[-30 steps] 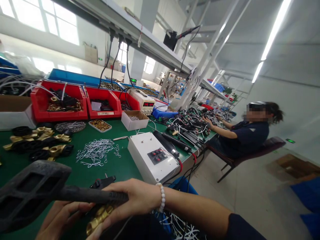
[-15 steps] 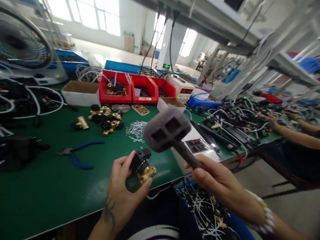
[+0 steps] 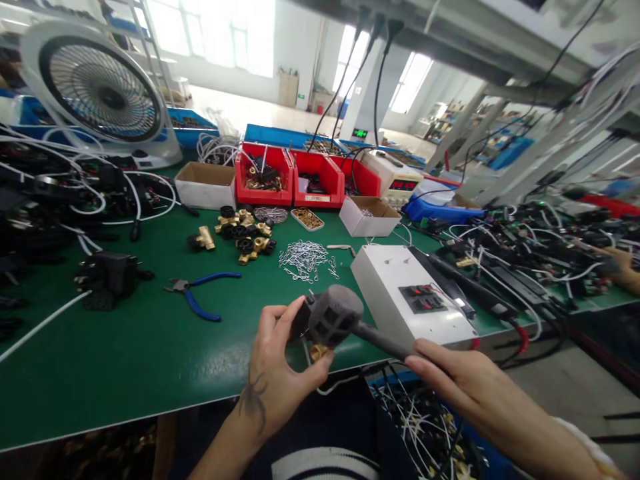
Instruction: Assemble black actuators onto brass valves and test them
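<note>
My left hand grips a black valve actuator with a brass valve body at the table's front edge. In my right hand is the handle of a dark grey mallet. The mallet's head lies over the valve and hides most of it; whether they touch I cannot tell. Blue-handled cutting pliers rest to the left of my left hand. Beyond the hands is a heap of wire clips, with several brass valves with black caps behind and to the left.
A white switch box stands at right, near black cable assemblies. Red bins, white cartons and a fan line the back. A blue crate of wired parts sits below the edge. Another person's hand shows far right.
The mallet has come down and left, from raised beside the valve to over it. The view has swung left. My left hand still holds the valve.
</note>
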### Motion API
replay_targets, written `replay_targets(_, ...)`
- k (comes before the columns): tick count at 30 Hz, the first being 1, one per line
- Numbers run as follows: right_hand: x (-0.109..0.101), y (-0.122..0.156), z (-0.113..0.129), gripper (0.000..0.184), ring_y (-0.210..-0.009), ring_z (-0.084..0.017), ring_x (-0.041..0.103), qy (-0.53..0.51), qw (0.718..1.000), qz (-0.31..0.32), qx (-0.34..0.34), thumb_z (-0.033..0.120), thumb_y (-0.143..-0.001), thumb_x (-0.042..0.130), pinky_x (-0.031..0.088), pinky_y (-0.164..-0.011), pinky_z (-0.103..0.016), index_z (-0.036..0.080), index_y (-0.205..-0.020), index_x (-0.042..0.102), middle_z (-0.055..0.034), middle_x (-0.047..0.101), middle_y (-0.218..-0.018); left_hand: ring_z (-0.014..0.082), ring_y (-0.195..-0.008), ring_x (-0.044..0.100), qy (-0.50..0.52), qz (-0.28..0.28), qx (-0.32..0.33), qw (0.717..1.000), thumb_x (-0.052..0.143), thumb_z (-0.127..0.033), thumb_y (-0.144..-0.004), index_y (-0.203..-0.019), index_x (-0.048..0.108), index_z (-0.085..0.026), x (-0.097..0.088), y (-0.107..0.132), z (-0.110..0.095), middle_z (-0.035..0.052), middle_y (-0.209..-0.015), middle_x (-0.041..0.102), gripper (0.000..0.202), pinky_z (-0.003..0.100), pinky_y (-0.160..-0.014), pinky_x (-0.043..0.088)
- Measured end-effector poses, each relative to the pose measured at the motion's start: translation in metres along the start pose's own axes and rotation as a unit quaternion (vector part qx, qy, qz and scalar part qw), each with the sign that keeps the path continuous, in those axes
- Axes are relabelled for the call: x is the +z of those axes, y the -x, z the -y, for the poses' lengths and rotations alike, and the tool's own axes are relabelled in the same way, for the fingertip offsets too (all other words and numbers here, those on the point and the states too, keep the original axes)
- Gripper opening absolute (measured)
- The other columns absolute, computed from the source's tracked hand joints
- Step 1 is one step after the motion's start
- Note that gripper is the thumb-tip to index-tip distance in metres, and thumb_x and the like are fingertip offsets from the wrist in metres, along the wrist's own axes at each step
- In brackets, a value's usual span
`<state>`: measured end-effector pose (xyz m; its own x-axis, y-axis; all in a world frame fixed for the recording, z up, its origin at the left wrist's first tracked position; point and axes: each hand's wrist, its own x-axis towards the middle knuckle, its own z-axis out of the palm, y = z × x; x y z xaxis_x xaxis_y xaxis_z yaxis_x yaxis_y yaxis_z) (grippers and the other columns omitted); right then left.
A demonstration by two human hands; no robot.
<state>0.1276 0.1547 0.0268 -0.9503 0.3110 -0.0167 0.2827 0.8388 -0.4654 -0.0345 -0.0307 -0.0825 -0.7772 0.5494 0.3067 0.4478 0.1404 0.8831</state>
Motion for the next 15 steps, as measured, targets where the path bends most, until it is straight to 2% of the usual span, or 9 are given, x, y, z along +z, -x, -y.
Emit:
replay_targets(1, -0.0013, -0.0001, -0.0004, 0.049, -0.044, -0.012, 0.047, -0.003, 1.000, -0.006, 0.002, 0.058, -0.097, 0.043, 0.035, -0.043, -0.025, 0.022, -0.064, 0.051, 0.0021, 0.049, -0.051, 0.0226, -0.103, 0.062, -0.001, 0.000, 0.002, 1.000, 0.071, -0.032, -0.075, -0.136, 0.050, -0.023, 0.0005, -0.0001, 0.0002, 0.0065, -0.114, 0.050, 0.065, 0.042, -0.088, 0.060)
replay_targets(4, -0.0047, -0.0003, 0.0000, 0.055, -0.043, -0.012, 0.044, -0.071, 0.993, -0.097, 0.011, 0.060, -0.099, 0.031, 0.034, -0.039, -0.024, 0.022, -0.064, 0.050, 0.0006, 0.047, -0.053, 0.0229, -0.103, 0.060, -0.003, -0.002, 0.005, 1.000, 0.071, -0.033, -0.076, -0.137, 0.049, -0.022, 0.0019, 0.0000, 0.0009, 0.0070, -0.115, 0.050, 0.066, 0.044, -0.090, 0.059)
replay_targets(5, -0.0043, -0.0008, 0.0003, 0.056, -0.043, -0.012, 0.044, -0.086, 0.990, -0.109, 0.013, 0.061, -0.099, 0.028, 0.034, -0.039, -0.024, 0.022, -0.065, 0.050, 0.0004, 0.047, -0.053, 0.0229, -0.104, 0.060, -0.002, -0.003, 0.007, 1.000, 0.071, -0.033, -0.076, -0.138, 0.049, -0.022, 0.0022, 0.0001, 0.0012, 0.0071, -0.115, 0.049, 0.067, 0.044, -0.090, 0.059)
replay_targets(7, -0.0016, -0.0029, 0.0006, 0.054, -0.043, -0.012, 0.044, -0.067, 0.995, -0.072, 0.013, 0.060, -0.099, 0.032, 0.034, -0.040, -0.024, 0.022, -0.065, 0.051, 0.0007, 0.049, -0.053, 0.0227, -0.104, 0.060, 0.002, -0.004, 0.009, 1.000, 0.071, -0.032, -0.076, -0.137, 0.049, -0.021, 0.0026, 0.0002, 0.0016, 0.0071, -0.114, 0.049, 0.066, 0.043, -0.090, 0.059)
replay_targets(9, 0.0003, -0.0046, 0.0004, 0.051, -0.043, -0.012, 0.046, -0.016, 1.000, 0.003, 0.004, 0.058, -0.098, 0.039, 0.034, -0.043, -0.025, 0.021, -0.066, 0.053, 0.0017, 0.051, -0.051, 0.0226, -0.103, 0.060, 0.004, -0.006, 0.009, 1.000, 0.071, -0.032, -0.076, -0.137, 0.049, -0.021, 0.0028, 0.0000, 0.0017, 0.0071, -0.114, 0.049, 0.066, 0.042, -0.089, 0.059)
replay_targets(11, -0.0013, -0.0043, -0.0004, 0.050, -0.043, -0.012, 0.046, 0.002, 1.000, 0.018, 0.000, 0.058, -0.097, 0.042, 0.034, -0.043, -0.025, 0.021, -0.065, 0.053, 0.0023, 0.050, -0.051, 0.0227, -0.103, 0.060, 0.004, -0.007, 0.006, 1.000, 0.071, -0.032, -0.076, -0.136, 0.050, -0.022, 0.0030, -0.0001, 0.0017, 0.0072, -0.113, 0.050, 0.065, 0.042, -0.089, 0.059)
replay_targets(14, -0.0054, -0.0017, -0.0019, 0.055, -0.044, -0.012, 0.043, -0.052, 0.994, -0.090, 0.008, 0.061, -0.098, 0.033, 0.034, -0.041, -0.024, 0.022, -0.064, 0.050, 0.0020, 0.045, -0.053, 0.0230, -0.102, 0.061, 0.004, -0.007, 0.004, 1.000, 0.071, -0.033, -0.075, -0.136, 0.051, -0.021, 0.0033, -0.0003, 0.0015, 0.0075, -0.114, 0.050, 0.065, 0.043, -0.090, 0.059)
replay_targets(15, -0.0052, -0.0015, -0.0024, 0.056, -0.044, -0.012, 0.044, -0.064, 0.992, -0.109, 0.009, 0.061, -0.099, 0.030, 0.035, -0.041, -0.024, 0.023, -0.065, 0.050, 0.0018, 0.045, -0.053, 0.0231, -0.102, 0.061, 0.004, -0.009, 0.005, 1.000, 0.071, -0.033, -0.075, -0.136, 0.051, -0.021, 0.0034, -0.0003, 0.0016, 0.0077, -0.114, 0.050, 0.065, 0.043, -0.090, 0.059)
